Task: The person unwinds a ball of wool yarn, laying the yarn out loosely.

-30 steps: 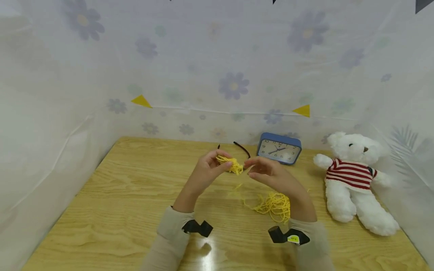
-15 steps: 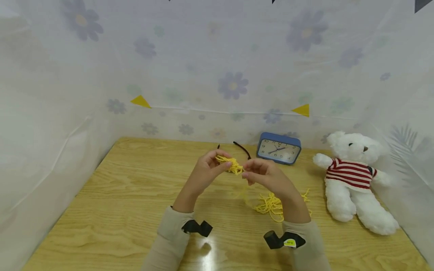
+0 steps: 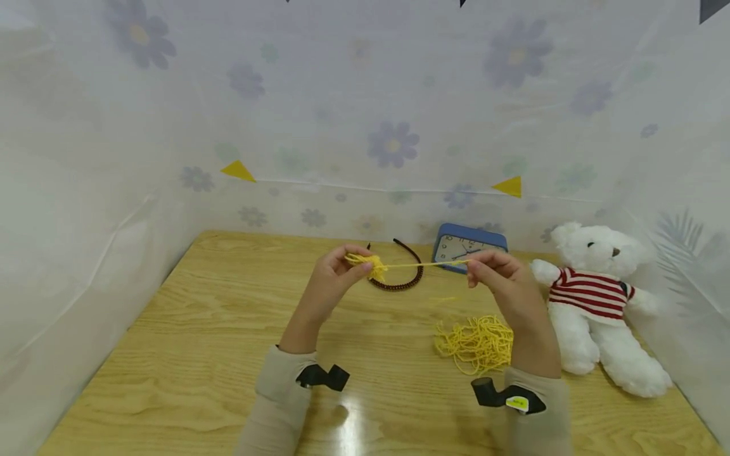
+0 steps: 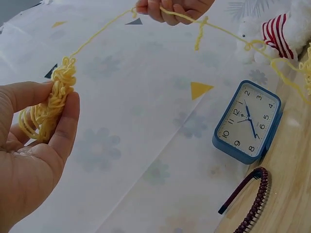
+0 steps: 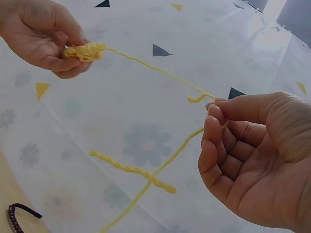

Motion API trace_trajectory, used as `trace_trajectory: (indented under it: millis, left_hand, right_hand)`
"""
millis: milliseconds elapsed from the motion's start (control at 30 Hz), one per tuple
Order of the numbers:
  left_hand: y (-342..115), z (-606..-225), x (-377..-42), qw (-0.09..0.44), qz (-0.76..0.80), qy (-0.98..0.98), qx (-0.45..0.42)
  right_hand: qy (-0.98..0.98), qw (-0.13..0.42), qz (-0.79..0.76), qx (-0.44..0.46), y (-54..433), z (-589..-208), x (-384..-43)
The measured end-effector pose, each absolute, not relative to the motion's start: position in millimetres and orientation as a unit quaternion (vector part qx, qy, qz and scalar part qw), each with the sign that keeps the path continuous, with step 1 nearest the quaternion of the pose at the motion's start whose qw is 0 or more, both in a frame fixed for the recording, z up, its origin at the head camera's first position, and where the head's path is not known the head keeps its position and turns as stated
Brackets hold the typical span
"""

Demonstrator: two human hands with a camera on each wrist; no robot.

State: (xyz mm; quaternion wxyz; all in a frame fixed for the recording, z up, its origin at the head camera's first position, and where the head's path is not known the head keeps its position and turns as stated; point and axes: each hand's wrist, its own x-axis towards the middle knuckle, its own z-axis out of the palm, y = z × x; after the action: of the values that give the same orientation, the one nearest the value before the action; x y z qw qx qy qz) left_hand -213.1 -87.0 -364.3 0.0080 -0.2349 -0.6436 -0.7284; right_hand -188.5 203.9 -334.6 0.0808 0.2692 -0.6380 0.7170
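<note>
— As I follow the feeds from afar, I log writing first. What reads?
— A blue rectangular desk clock with a white dial (image 4: 248, 119): black numerals 1 to 12, all legible in my left-wrist feed, where it sits at a slant. In my head feed the right hand (image 3: 507, 278) covers part of the dial.
— Labels?
— A yellow-green sticker (image 3: 517, 403) on the black strap at the right wrist. Print too small for me.
— Hands?
— Left hand (image 3: 331, 275): thumb and fingers pinch a small bundle of tangled yellow yarn (image 4: 52, 107), held up above the wood-grain table (image 3: 199, 329). Right hand: thumb and fingertips pinch a thin yellow strand (image 3: 424, 265) leading out of that bundle, nearly straight between the two.
— What do the wrists add?
— Left: the bundle close up, knotted at the top, loose loops toward the palm; yarn also sags away beyond the right hand. Right: a short twisted yellow length (image 5: 121, 165) crosses that sagging yarn. I cannot tell whether it is tied there.
— And the head feed?
— A loose heap of yellow yarn (image 3: 476, 342) on the table beside the right forearm, which hides its edge. The whole curve of a dark beaded hoop (image 3: 396, 288), cut short in both wrist feeds. At far right, a white plush bear in a red-and-white striped shirt (image 3: 590, 294).
</note>
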Motion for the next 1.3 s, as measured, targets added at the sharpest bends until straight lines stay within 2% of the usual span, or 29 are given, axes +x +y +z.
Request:
trace_trajectory:
  millis: [333, 567, 900, 1100, 1300]
  left_hand:
    - [-90.9, -365.4, -216.4, 0.021, -0.737, -0.633, -0.236]
    - [-95.2, -369.5, -220.4, 0.044, -0.751, -0.616, -0.234]
    - [-103.6, -367.6, -221.3, 0.057, -0.761, -0.608, -0.219]
    - [-107.2, -367.9, -222.4, 0.07, -0.762, -0.604, -0.225]
    - [-109.0, -366.5, -222.0, 0.08, -0.762, -0.607, -0.21]
  right_hand:
    - [-0.522, 0.166, 0.805, 0.228, 234.5, -325.5, -180.1]
    - [-0.448, 0.186, 0.841, 0.238, 247.2, -324.0, -177.8]
    - [-0.277, 0.276, 0.912, 0.121, 274.8, -319.4, -175.5]
    - [-0.253, 0.328, 0.908, 0.066, 283.2, -319.7, -175.7]
    - [-0.23, 0.355, 0.906, 0.031, 290.9, -319.0, -174.4]
